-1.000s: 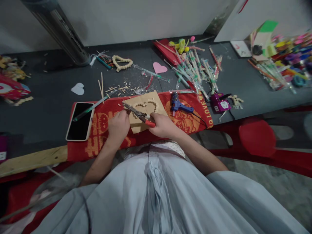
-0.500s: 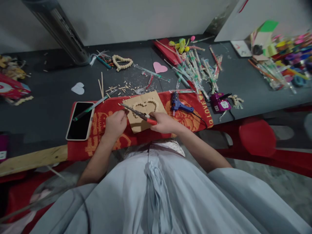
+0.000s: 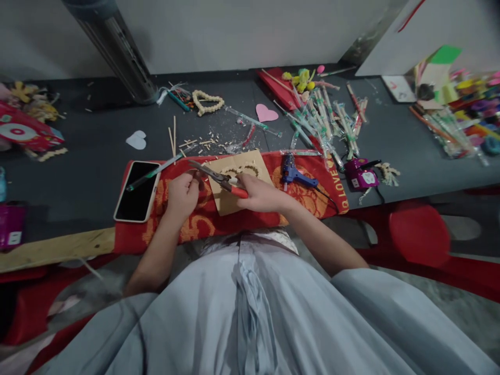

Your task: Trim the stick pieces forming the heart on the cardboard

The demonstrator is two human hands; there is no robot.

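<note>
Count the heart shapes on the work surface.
4: a beaded heart at the back, pink paper heart, pale paper heart, and one on the cardboard, partly hidden.

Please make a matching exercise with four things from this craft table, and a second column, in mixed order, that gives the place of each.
Things:
1. pliers
2. phone
3. blue glue gun
4. pink paper heart

Places:
a. on the dark table, beyond the red cloth
b. in the right hand
c. on the left end of the red cloth
d. on the red cloth, right of the cardboard

Pairs: 1-b, 2-c, 3-d, 4-a
</note>
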